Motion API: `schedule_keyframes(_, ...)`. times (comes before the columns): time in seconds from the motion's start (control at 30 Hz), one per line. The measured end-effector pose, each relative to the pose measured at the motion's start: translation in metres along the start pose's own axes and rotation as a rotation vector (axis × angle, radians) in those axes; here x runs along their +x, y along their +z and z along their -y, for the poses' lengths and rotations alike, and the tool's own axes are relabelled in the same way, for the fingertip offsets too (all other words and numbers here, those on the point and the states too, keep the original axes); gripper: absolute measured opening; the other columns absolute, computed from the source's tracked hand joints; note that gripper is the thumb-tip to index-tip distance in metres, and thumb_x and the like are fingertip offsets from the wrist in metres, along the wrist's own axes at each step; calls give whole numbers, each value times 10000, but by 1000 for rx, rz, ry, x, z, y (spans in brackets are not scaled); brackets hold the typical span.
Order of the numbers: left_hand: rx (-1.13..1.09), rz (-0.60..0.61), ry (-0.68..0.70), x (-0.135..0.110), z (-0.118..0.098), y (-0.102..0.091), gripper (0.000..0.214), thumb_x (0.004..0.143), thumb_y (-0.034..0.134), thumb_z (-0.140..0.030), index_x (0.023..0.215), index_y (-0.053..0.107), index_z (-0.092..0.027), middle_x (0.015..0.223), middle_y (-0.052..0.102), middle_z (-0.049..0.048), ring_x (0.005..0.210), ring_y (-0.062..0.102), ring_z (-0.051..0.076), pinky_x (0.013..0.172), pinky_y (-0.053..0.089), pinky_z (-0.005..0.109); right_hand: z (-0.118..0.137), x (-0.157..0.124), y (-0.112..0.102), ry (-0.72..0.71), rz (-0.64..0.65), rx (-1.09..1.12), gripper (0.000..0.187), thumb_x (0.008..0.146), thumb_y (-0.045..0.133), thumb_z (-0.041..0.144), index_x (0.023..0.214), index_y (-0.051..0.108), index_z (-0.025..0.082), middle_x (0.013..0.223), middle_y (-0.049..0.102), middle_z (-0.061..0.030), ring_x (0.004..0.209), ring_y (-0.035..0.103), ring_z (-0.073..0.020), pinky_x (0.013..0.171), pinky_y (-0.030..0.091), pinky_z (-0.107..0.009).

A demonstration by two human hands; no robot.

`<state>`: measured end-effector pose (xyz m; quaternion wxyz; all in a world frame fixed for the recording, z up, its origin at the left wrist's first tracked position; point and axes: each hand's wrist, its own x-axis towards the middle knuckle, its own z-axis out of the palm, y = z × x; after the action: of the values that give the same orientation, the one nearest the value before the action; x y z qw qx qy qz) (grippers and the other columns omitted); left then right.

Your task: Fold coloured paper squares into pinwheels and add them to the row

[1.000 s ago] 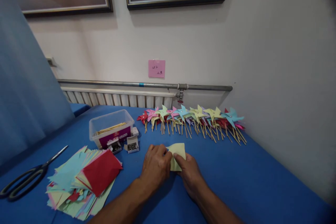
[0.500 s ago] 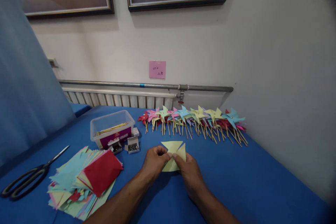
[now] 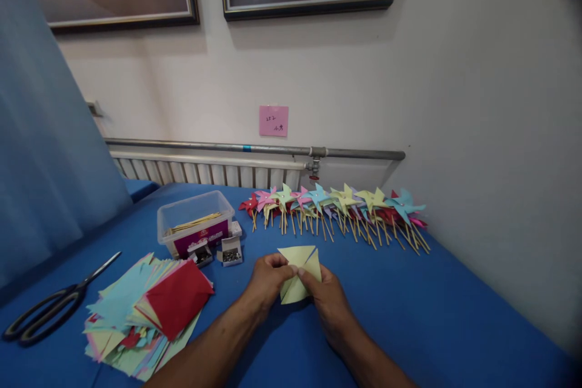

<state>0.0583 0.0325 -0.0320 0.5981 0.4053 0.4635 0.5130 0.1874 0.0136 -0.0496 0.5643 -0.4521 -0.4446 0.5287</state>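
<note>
Above the blue tablecloth I hold a pale yellow paper square (image 3: 297, 291) with slits cut in from its corners. My left hand (image 3: 269, 279) pinches it from the left, thumb near the centre. My right hand (image 3: 328, 296) grips the right side, its thumb almost meeting the left one in the middle. Fingers behind the sheet are hidden. Left of my hands lies a messy pile of coloured paper squares (image 3: 122, 297), a red one on top. Small boxes of metal pins (image 3: 231, 254) stand open beyond it.
Black-handled scissors (image 3: 59, 308) lie at far left. A clear plastic tub (image 3: 195, 215) holds thin wooden sticks. Along the table's back edge, many finished paper pinwheels (image 3: 336, 203) rest in a row. A blue curtain (image 3: 50, 133) hangs at left; a radiator (image 3: 204, 171) runs along the wall.
The yellow paper has turned and tilted slightly between my fingers, its upper slit now looking narrower and a lower slit showing. Both hands keep their hold in nearly the same place.
</note>
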Motion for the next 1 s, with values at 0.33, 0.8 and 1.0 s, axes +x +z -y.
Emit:
schedule_keyframes(0.33, 31, -31, -1, 3, 1, 0, 325, 494, 787, -361, 584, 543, -166, 482, 528, -36, 427, 432, 82, 463, 347, 224, 3, -1, 1, 65, 38, 106, 446, 711, 780, 457, 1051, 713, 175, 887, 787, -78, 790, 730, -279, 667, 563, -344)
schedule_keyframes(0.8, 68, -53, 15, 3, 2, 1, 254, 530, 720, -303, 554, 498, -183, 459, 498, -48, 407, 390, 73, 432, 285, 213, 5, -2, 1, 30, 69, 83, 387, 750, 758, 458, 1014, 699, 182, 887, 777, -57, 763, 706, -236, 702, 535, -320)
schedule_keyframes(1.0, 93, -21, 2, 2, 7, 3, 243, 567, 726, -295, 572, 511, -183, 473, 514, -45, 417, 412, 81, 438, 299, 215, 1, 11, -6, 11, -5, 113, 420, 649, 813, 538, 822, 638, 197, 729, 735, -28, 607, 644, -201, 574, 502, -293)
